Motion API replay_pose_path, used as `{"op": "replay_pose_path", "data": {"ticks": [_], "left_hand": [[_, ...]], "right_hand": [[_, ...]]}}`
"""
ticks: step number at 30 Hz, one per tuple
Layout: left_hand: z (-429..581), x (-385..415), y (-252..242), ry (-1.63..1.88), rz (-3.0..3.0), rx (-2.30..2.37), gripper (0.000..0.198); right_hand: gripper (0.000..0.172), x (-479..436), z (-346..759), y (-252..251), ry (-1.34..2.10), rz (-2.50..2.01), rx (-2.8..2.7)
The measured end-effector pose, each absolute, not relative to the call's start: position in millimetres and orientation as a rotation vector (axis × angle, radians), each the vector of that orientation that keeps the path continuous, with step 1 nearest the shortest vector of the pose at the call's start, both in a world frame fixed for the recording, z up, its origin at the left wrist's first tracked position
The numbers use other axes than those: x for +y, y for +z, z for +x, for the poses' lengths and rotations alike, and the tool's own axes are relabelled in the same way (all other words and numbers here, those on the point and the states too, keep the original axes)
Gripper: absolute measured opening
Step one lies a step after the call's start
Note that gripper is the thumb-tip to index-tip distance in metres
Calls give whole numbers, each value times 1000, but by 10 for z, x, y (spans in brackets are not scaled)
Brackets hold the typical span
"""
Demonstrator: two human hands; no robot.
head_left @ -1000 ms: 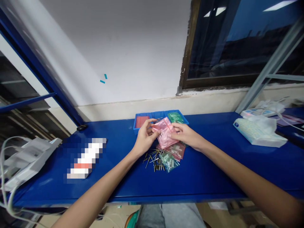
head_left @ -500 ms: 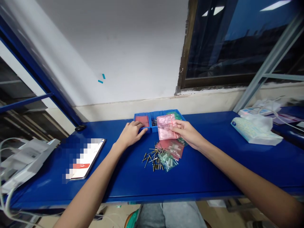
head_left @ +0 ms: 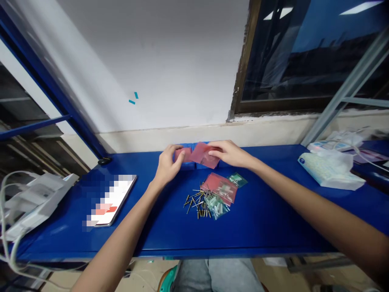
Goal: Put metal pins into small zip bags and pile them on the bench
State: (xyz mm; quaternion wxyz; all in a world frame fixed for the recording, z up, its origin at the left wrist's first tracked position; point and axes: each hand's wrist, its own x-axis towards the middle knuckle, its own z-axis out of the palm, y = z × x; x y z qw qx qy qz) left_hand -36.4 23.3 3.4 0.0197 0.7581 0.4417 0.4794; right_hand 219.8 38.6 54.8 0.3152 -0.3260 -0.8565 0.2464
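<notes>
My right hand [head_left: 229,154] pinches a pink zip bag [head_left: 203,155] by its right side, over the blue bins [head_left: 192,166]. Thumb and fingers of my left hand [head_left: 167,165] are closed on the edge of more pink zip bags [head_left: 184,155] at the left bin. Whether these are lifted clear of the bin I cannot tell. In front lie loose pop rivets [head_left: 199,200], a red bag [head_left: 223,187] with small parts under clear plastic, and a clear-green bag [head_left: 218,207] with white pieces. A small green bag [head_left: 238,179] lies behind them.
At the left are a phone [head_left: 117,202] with a partly blurred screen and a white power strip [head_left: 45,207] with cables. A tissue pack [head_left: 331,168] lies at the right. The wall [head_left: 164,138] stands behind the blue table [head_left: 261,219].
My right hand has carried the pink bag left and back, beside my left hand. My left thumb has come over the pink bags at the left bin. The small green bag is now uncovered.
</notes>
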Motion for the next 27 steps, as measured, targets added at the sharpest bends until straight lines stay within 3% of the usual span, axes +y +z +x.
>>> {"op": "replay_pose_path", "data": {"ticks": [4,6,8,11,14,20,27], "left_hand": [[-307,229,67,1560,2092,1186,43],[-308,252,35,1580,2042,1213,36],[-330,295,-10,1651,1920,1293,28],[-367,379,-65,1780,1657,1375,24],[-365,443,-103,1796,1533,1365,28],[-298,418,-129,1725,1651,1371,38],[-323,326,-71,1486,2063,1698,31]], "right_hand": [[21,760,1828,912,512,-749,-2628],[16,941,1642,948,528,-772,-2607],[28,1078,1501,883,582,-877,-2365],[42,1185,1379,689,959,-991,-2020],[39,1225,1298,519,1187,-972,-1923],[18,1279,1154,472,927,-993,-2034],[34,1374,1136,568,488,-1056,-2273]]}}
